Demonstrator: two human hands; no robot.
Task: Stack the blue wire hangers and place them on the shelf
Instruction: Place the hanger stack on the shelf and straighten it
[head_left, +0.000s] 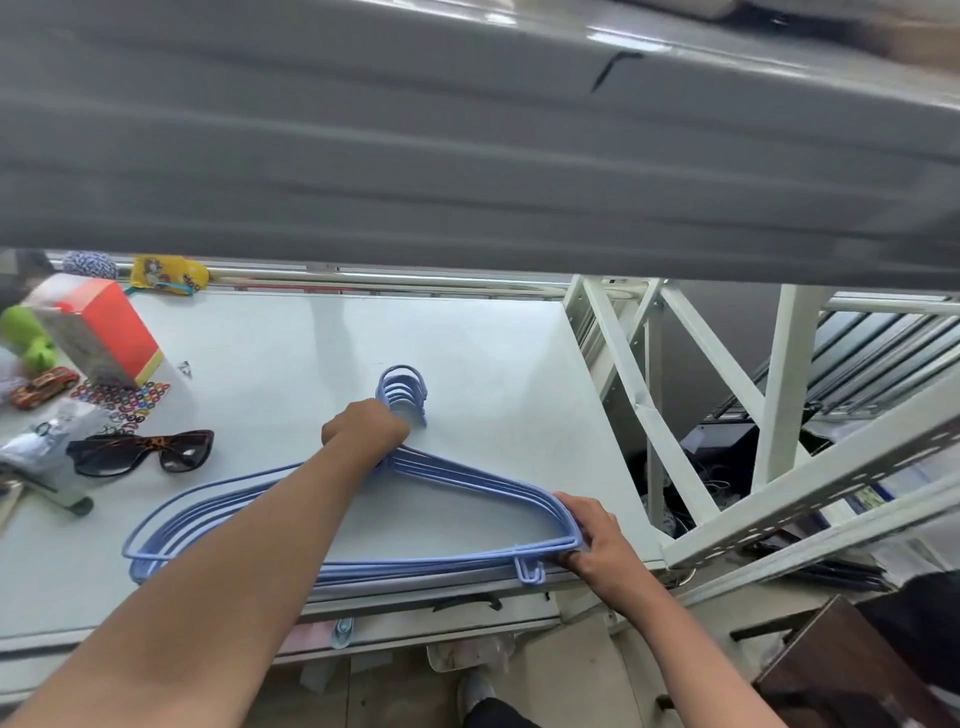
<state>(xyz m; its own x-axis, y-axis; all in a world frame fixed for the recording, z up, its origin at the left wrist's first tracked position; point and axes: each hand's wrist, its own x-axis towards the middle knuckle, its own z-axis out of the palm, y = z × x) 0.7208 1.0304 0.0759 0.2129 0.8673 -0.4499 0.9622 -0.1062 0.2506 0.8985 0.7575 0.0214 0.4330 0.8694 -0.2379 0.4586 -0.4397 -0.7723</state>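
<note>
A stack of several blue wire hangers (467, 480) lies flat on the white shelf surface (493, 353), hooks pointing away from me. My left hand (363, 428) grips the necks of the hangers just below the hooks. My right hand (592, 535) holds the right shoulder end of the stack, fingers curled over the wires near the shelf's front edge. The left ends of the hangers fan out slightly under my left forearm.
Sunglasses (140, 451), a red toy car (44, 387), coloured rings (124, 397), an orange box (104, 332) and a green toy (28, 335) crowd the shelf's left side. A grey upper shelf (467, 140) hangs overhead. White metal frame struts (675, 415) stand on the right.
</note>
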